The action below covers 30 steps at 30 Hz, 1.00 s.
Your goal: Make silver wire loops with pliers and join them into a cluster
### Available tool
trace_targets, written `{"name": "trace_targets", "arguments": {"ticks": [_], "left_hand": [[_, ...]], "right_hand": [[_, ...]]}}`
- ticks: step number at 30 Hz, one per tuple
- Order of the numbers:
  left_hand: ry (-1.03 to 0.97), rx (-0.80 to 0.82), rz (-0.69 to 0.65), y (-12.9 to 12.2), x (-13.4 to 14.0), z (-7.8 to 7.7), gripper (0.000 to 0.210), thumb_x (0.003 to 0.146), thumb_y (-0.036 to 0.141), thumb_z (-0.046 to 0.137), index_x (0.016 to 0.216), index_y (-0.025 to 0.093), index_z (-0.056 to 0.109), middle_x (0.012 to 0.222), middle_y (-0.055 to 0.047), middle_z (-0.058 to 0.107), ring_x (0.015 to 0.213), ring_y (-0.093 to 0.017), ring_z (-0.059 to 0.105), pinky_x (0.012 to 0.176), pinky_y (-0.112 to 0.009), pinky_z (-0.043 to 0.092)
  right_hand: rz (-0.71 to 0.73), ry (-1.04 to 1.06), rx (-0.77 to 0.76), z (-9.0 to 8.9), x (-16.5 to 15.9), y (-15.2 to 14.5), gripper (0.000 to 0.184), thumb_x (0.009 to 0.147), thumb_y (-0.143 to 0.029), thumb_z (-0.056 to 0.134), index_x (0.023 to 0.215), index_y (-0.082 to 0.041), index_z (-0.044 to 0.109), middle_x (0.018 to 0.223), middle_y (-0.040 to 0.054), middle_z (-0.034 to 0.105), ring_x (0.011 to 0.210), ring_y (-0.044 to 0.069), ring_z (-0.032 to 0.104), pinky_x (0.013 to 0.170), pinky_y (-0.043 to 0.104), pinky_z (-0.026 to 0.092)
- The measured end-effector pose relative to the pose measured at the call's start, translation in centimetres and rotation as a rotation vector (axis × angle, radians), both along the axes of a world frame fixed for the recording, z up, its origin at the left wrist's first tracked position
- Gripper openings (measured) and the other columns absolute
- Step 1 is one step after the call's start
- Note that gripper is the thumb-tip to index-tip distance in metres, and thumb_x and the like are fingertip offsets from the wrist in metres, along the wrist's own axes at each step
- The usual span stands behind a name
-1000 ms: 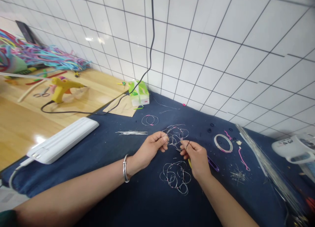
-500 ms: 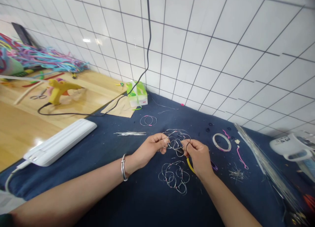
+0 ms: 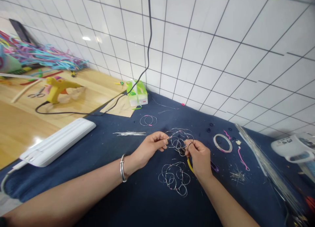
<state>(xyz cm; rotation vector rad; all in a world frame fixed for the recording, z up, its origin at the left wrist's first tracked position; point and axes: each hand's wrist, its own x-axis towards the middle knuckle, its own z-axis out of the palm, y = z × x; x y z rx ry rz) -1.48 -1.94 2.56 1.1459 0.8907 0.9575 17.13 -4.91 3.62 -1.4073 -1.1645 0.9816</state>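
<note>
Between my hands is a shape of thin looped wire (image 3: 177, 142), with small pink marks along it. My left hand (image 3: 155, 143) pinches its left edge between thumb and fingertips. On the opposite side, my right hand (image 3: 199, 154) grips the wire in closed fingers. A yellow handle (image 3: 190, 165), probably of pliers, lies partly hidden beside and under the right hand; dark metal shows beneath the wire. Just below, on the dark blue cloth (image 3: 137, 200), rests a second looped wire shape (image 3: 174, 179) with similar pink marks.
Straight wire pieces (image 3: 130, 133) and a double wire ring (image 3: 148, 120) lie beyond my left hand. To the right are a tape roll (image 3: 222, 143), wire scraps (image 3: 237, 176), a long wire bundle (image 3: 265, 164) and a white mug (image 3: 292, 146). A power strip (image 3: 60, 140) and yellow glue gun (image 3: 59, 89) sit left.
The held wire shape has turned slightly between my hands, its loops now spread a little wider. Both hands keep their grip; the view has shifted slightly.
</note>
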Motion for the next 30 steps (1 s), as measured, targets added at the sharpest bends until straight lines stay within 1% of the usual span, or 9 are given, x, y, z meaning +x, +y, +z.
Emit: {"name": "trace_targets", "arguments": {"ticks": [6,13,17,20,23,25,27,30], "left_hand": [[0.000,0.038,0.014,-0.17,-0.05,0.56,0.015,0.079,0.028,0.058,0.088,0.016,0.057,0.072,0.001,0.053,0.065,-0.009,0.049,0.060,-0.023,0.041],[0.038,0.028,0.026,0.05,0.00,0.22,0.011,0.078,0.025,0.058,0.086,0.017,0.056,0.074,0.001,0.053,0.065,-0.009,0.050,0.060,-0.023,0.041],[0.052,0.065,0.059,-0.07,0.02,0.22,0.006,0.078,0.021,0.056,0.081,0.016,0.054,0.072,0.001,0.055,0.064,-0.009,0.050,0.061,-0.022,0.041],[0.005,0.079,0.080,-0.36,0.05,0.44,0.005,0.078,0.019,0.056,0.080,0.016,0.052,0.072,0.001,0.056,0.067,-0.009,0.052,0.065,-0.023,0.042],[-0.060,-0.002,0.025,-0.59,0.15,0.52,0.013,0.078,0.023,0.058,0.088,0.017,0.051,0.076,0.000,0.057,0.073,-0.012,0.057,0.066,-0.025,0.044],[-0.069,-0.049,0.000,-0.61,0.22,0.44,0.018,0.078,0.026,0.058,0.092,0.017,0.052,0.078,-0.001,0.058,0.072,-0.012,0.058,0.065,-0.026,0.045],[-0.034,-0.057,0.001,-0.48,0.21,0.29,0.020,0.077,0.029,0.059,0.092,0.017,0.053,0.077,-0.001,0.057,0.068,-0.012,0.058,0.062,-0.025,0.046],[0.095,-0.019,0.009,-0.09,-0.04,0.03,0.021,0.078,0.035,0.057,0.087,0.016,0.055,0.072,0.000,0.058,0.059,-0.010,0.056,0.054,-0.022,0.044]], "right_hand": [[-0.019,0.003,0.004,-0.31,-0.02,0.16,0.025,0.078,-0.037,0.055,0.066,-0.016,0.058,0.053,-0.0021,0.051,0.051,0.010,0.045,0.051,0.022,0.037],[0.008,0.026,0.012,-0.46,-0.19,0.14,0.022,0.081,-0.036,0.053,0.075,-0.017,0.060,0.058,-0.0014,0.054,0.054,0.010,0.048,0.054,0.022,0.039],[0.003,0.010,0.019,-0.51,-0.26,0.04,0.022,0.080,-0.036,0.053,0.074,-0.017,0.060,0.058,-0.0016,0.054,0.054,0.010,0.048,0.054,0.022,0.039],[-0.021,-0.015,0.019,-0.54,-0.29,0.00,0.023,0.080,-0.037,0.053,0.073,-0.016,0.060,0.056,-0.0016,0.053,0.054,0.010,0.047,0.054,0.022,0.039],[-0.017,-0.043,0.014,-0.65,-0.32,0.00,0.025,0.079,-0.039,0.053,0.071,-0.016,0.059,0.056,-0.0015,0.053,0.053,0.010,0.046,0.053,0.022,0.039],[0.003,-0.067,0.007,-0.73,-0.34,0.00,0.025,0.079,-0.039,0.053,0.072,-0.017,0.060,0.056,-0.0015,0.054,0.052,0.010,0.046,0.052,0.022,0.038],[0.017,-0.092,0.005,-0.81,-0.33,-0.01,0.025,0.078,-0.040,0.053,0.073,-0.017,0.061,0.055,-0.0014,0.054,0.051,0.010,0.046,0.052,0.022,0.038],[0.013,-0.128,-0.010,-0.91,-0.26,0.00,0.028,0.077,-0.042,0.053,0.067,-0.016,0.061,0.051,-0.0020,0.052,0.049,0.010,0.045,0.051,0.022,0.037]]}}
